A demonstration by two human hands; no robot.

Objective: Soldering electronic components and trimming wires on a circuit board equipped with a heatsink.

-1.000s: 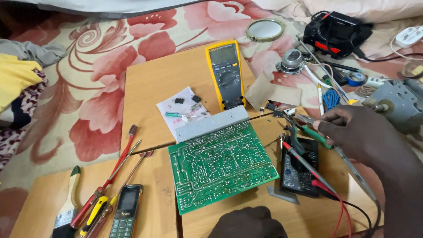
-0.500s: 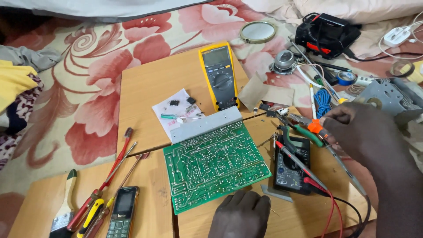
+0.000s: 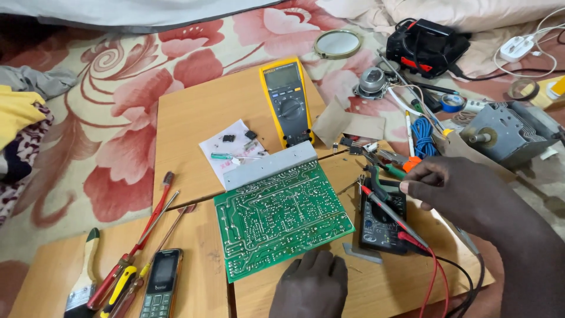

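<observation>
The right hand (image 3: pixel 465 197) has its fingers pinched together on a red probe (image 3: pixel 391 213) at the circuit board's (image 3: pixel 279 218) three o'clock, while the left hand (image 3: pixel 312 285), fingers together, rests at its six o'clock edge.

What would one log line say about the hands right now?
left hand: rests at green circuit board edge | right hand: holds red probe over black meter

Left hand (image 3: pixel 311 285): wrist cut off by the lower edge; its fingertips hide the green circuit board's (image 3: pixel 281 217) near edge. Right hand (image 3: pixel 456 194): whatever its fingers pinch is concealed; forearm leaves frame at right.
</observation>
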